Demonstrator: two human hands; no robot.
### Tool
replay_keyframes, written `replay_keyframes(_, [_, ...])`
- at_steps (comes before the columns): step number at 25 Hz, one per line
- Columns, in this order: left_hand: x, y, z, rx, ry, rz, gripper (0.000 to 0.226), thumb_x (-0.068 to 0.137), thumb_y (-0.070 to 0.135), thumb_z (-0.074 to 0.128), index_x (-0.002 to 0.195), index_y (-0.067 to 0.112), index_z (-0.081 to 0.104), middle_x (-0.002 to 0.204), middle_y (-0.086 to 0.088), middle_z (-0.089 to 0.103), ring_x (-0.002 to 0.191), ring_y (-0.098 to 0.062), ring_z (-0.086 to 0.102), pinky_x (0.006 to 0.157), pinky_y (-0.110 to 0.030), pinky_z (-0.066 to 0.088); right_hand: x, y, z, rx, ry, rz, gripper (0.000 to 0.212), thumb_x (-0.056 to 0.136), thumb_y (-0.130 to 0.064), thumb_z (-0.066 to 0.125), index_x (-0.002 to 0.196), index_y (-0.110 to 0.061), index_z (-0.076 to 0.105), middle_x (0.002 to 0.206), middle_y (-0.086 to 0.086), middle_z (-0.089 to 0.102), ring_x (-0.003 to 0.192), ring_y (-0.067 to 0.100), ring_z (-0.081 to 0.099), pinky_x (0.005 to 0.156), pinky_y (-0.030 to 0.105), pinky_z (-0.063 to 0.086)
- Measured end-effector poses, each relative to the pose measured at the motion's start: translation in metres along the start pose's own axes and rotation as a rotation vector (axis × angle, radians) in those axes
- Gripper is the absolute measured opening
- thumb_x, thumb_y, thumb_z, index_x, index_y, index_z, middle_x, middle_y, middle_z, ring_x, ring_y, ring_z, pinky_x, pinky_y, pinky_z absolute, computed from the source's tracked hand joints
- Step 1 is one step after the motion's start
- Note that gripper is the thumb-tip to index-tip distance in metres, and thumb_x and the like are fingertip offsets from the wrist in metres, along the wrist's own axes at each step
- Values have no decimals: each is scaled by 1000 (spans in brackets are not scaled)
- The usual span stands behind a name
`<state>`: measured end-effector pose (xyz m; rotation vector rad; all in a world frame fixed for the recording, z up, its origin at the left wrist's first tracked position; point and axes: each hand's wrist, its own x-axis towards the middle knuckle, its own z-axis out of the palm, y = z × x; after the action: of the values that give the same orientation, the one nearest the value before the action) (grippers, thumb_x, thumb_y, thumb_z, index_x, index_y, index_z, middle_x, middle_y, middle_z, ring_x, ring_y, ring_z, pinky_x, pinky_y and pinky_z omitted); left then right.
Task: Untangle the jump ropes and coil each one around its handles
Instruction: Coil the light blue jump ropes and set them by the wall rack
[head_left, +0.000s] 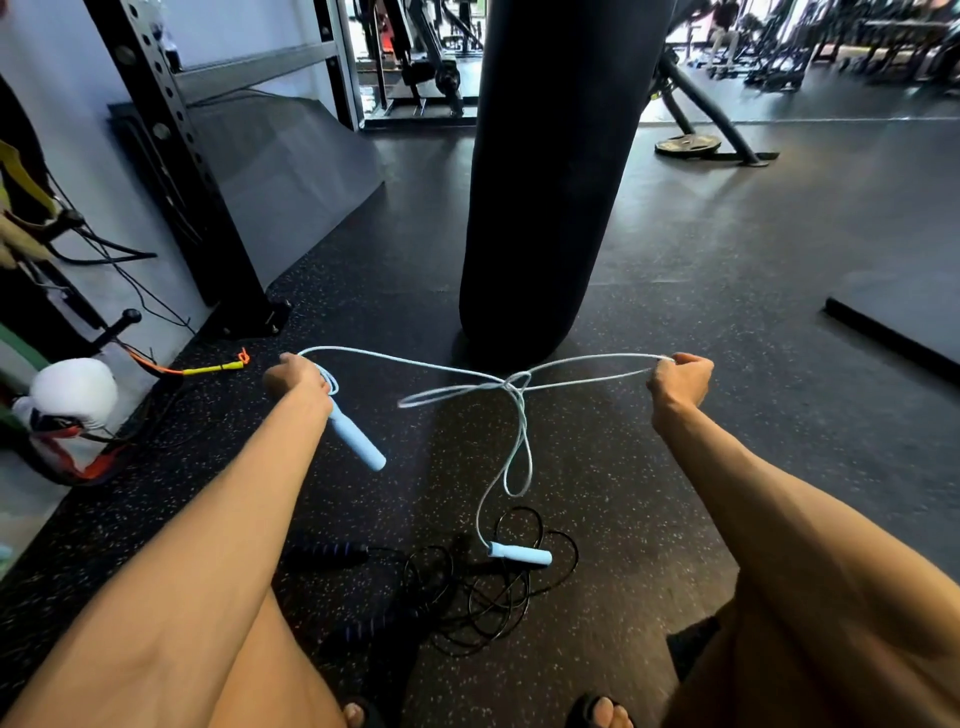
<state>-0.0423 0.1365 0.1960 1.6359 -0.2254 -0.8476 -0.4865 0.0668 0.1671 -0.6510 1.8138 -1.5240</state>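
Note:
My left hand (295, 375) grips one light-blue handle (358, 439) of the light-blue jump rope, and the handle points down and to the right. The rope's cord (431, 369) stretches from that hand to my right hand (679, 379), which pinches a loop of it. A knot (514, 383) sits in the cord between my hands. From the knot the cord hangs down to the second blue handle (519, 553) lying on the floor. Under it lies a black jump rope in a loose tangle (488, 597), with dark ribbed handles (337, 553) to its left.
A black punching bag (550, 171) hangs just beyond my hands. A black rack upright (182, 156) stands at left, with a white boxing glove (72, 389) and an orange-yellow cord (213, 369) beside it. A floor mat edge (888, 338) lies at right. My feet are at the bottom.

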Motion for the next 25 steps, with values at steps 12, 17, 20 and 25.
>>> replay_keyframes(12, [-84,7,49,267,-672,246,46,97,32,59,63,24,29,44,7,23,36,-8,19,40,-21,15,-70,-14,35,-27,-670,199,20,95,8,44,81,2,56,71,18,61,48,21,62,42,25,49])
replay_keyframes(17, [-85,5,52,147,-570,230,40,100,24,50,66,23,29,42,8,22,34,-7,17,40,-21,13,-74,3,32,-965,-717,-577,17,90,-15,55,87,-8,70,82,14,70,73,30,66,66,40,55])
replay_keyframes(20, [-79,13,50,-22,-478,209,40,101,21,45,65,22,27,38,9,19,31,-6,16,35,-18,12,-74,18,23,-1199,-741,-640,16,91,-16,51,94,-11,65,98,14,71,86,33,68,70,38,52])
replay_keyframes(25, [-47,26,33,-284,-266,128,38,100,19,37,65,21,23,32,10,18,24,-4,15,31,-13,10,-49,24,-11,-1361,-555,-573,17,88,-8,47,97,-2,60,108,20,68,99,36,66,79,38,52])
